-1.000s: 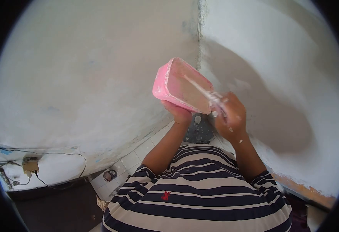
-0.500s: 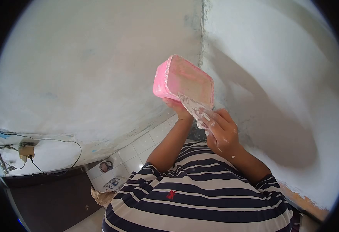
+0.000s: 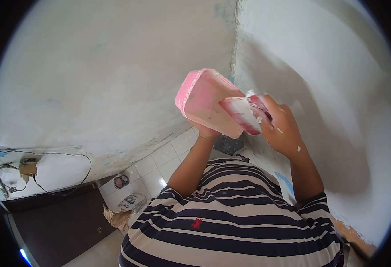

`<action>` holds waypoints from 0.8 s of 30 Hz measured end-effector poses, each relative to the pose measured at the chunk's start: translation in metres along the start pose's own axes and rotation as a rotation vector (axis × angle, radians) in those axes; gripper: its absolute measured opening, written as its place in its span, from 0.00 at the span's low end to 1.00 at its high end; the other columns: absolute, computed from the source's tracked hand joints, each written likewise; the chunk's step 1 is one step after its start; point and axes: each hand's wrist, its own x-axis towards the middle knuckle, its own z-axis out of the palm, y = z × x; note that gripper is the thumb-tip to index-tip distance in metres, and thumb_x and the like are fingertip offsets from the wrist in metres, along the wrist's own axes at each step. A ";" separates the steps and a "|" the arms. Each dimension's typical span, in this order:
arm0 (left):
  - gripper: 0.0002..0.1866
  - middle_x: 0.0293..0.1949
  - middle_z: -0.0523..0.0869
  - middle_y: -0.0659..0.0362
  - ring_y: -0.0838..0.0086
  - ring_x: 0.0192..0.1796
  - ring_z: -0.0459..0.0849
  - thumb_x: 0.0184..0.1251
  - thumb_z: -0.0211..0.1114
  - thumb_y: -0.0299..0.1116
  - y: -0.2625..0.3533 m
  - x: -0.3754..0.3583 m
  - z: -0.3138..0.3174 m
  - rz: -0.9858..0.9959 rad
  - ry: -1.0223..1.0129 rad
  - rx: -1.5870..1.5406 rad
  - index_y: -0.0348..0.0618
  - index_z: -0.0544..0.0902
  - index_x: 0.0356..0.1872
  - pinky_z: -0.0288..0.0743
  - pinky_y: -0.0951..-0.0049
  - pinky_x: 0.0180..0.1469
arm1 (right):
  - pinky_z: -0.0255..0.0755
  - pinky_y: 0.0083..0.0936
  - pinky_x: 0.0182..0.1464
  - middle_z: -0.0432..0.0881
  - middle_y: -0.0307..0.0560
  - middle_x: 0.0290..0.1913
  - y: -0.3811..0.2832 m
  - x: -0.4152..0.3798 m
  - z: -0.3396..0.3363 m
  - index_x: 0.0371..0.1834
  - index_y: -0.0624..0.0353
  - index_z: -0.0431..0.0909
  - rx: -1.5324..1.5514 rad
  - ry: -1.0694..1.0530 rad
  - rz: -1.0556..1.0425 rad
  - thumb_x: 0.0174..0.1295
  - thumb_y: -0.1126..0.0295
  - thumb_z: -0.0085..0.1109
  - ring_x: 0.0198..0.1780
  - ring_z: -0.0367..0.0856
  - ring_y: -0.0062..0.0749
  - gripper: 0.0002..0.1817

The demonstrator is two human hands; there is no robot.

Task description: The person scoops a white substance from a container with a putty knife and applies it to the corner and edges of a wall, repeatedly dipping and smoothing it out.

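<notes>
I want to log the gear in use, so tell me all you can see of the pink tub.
The pink tub looks like plastic: boxy, rounded corners, open top. Whitish residue crusts its rim and coats its inside. It is tilted, held up before the wall corner, with the left hand supporting it from below. The red-and-white scraper overlaps its opening; whether they touch is unclear.

The tub [image 3: 184, 95] is showing pink plastic, its rim [image 3: 193, 84] carrying a rough, whitish crust. The scraper [image 3: 241, 112] is presenting a flat red face under smeared white paste. The left wall [image 3: 115, 80] is reading matt and patchy; the corner seam [image 3: 236, 49] is looking rough and flaking. The floor tiles [image 3: 163, 155] are appearing smooth and glossy, reflecting a bright spot. The striped shirt [image 3: 231, 218] is displaying soft, matt cloth. Brown, crumpled, paper-like wrapping [image 3: 116, 218] is lying beside a printed, wrinkled bag [image 3: 132, 202], seemingly plastic.
</notes>
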 end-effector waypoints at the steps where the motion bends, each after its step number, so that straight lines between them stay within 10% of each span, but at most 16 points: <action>1: 0.44 0.71 0.68 0.55 0.63 0.72 0.69 0.74 0.39 0.72 -0.002 -0.003 -0.007 0.021 -0.018 0.177 0.47 0.61 0.75 0.68 0.56 0.71 | 0.71 0.41 0.34 0.80 0.66 0.32 -0.002 0.004 0.003 0.53 0.62 0.76 0.003 -0.005 0.006 0.65 0.76 0.54 0.32 0.80 0.63 0.13; 7: 0.49 0.74 0.68 0.53 0.61 0.75 0.66 0.71 0.35 0.76 0.020 0.006 0.014 -0.209 -0.119 -0.239 0.44 0.59 0.78 0.61 0.55 0.75 | 0.66 0.46 0.33 0.79 0.67 0.29 -0.011 0.021 0.020 0.49 0.65 0.75 0.063 -0.189 0.158 0.65 0.75 0.55 0.30 0.77 0.63 0.11; 15: 0.47 0.73 0.69 0.53 0.60 0.73 0.69 0.74 0.32 0.74 0.021 0.020 0.002 -0.538 0.044 -0.175 0.44 0.61 0.77 0.62 0.58 0.75 | 0.68 0.25 0.41 0.77 0.41 0.32 0.031 0.029 0.052 0.45 0.68 0.75 0.244 -0.235 0.304 0.65 0.77 0.51 0.35 0.67 0.21 0.08; 24: 0.40 0.67 0.75 0.50 0.63 0.67 0.75 0.80 0.38 0.65 0.044 0.036 -0.024 -0.769 0.020 -0.026 0.38 0.66 0.72 0.66 0.63 0.71 | 0.74 0.26 0.49 0.83 0.41 0.43 0.042 0.033 0.080 0.52 0.66 0.79 0.815 -0.071 0.545 0.69 0.72 0.54 0.42 0.79 0.22 0.12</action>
